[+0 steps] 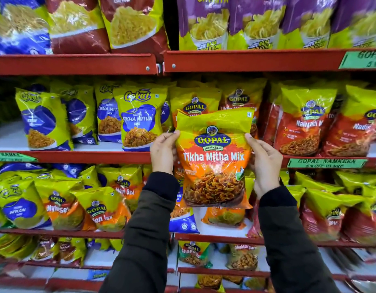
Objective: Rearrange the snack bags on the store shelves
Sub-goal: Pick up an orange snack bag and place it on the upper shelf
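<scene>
**A:** Where does the bag sit relative to my hands?

**B:** The Gopal Tikha Mitha Mix bag (213, 159) is held upright between them, in front of the middle shelf (94, 157). My left hand (163, 152) grips its left edge, thumb on the printed face, fingers behind. My right hand (265, 163) clasps the right edge the same way. Both dark sleeves (145, 240) rise from the near bottom of the view.

**A:** And the surroundings?

**B:** Red metal shelving fills the scene. Just behind the held bag stand matching Gopal bags (194, 102); to their left, blue-and-yellow Gokul Tikha Mitha Mix bags (138, 119); to the right, red Gopal bags (305, 121). The top shelf carries purple bags (256, 20) on the right and maroon ones (132, 24) on the left. A green price label (326, 163) reading "Gopal Namkeen" is fixed to the shelf edge right of my right hand. The lower shelves hold mixed, tilted bags, some blurred.
</scene>
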Tool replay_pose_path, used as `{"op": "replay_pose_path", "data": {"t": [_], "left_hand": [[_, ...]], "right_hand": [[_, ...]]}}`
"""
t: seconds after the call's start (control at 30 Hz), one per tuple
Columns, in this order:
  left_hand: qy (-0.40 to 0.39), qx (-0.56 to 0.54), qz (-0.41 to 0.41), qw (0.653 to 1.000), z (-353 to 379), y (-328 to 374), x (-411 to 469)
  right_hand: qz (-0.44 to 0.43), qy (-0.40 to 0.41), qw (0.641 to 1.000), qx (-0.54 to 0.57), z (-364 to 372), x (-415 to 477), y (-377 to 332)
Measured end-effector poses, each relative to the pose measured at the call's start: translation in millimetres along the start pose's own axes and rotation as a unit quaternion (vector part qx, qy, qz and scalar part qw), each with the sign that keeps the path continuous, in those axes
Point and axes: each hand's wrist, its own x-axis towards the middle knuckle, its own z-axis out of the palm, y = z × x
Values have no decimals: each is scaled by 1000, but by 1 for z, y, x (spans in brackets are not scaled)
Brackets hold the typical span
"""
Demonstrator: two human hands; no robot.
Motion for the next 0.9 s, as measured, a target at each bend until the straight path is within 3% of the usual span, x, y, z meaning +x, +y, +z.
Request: {"op": "replay_pose_path", "data": {"t": [0.33, 0.6, 0.9], "left_hand": [[-53, 74, 6, 996, 95, -16, 78], [-79, 13, -21, 997, 146, -43, 128], [-18, 111, -37, 993, 157, -80, 154]], "right_hand": [[-72, 51, 996, -32, -22, 109, -24], [-73, 80, 994, -34, -30, 184, -14], [-21, 103, 990, -97, -35, 227, 23]]}}
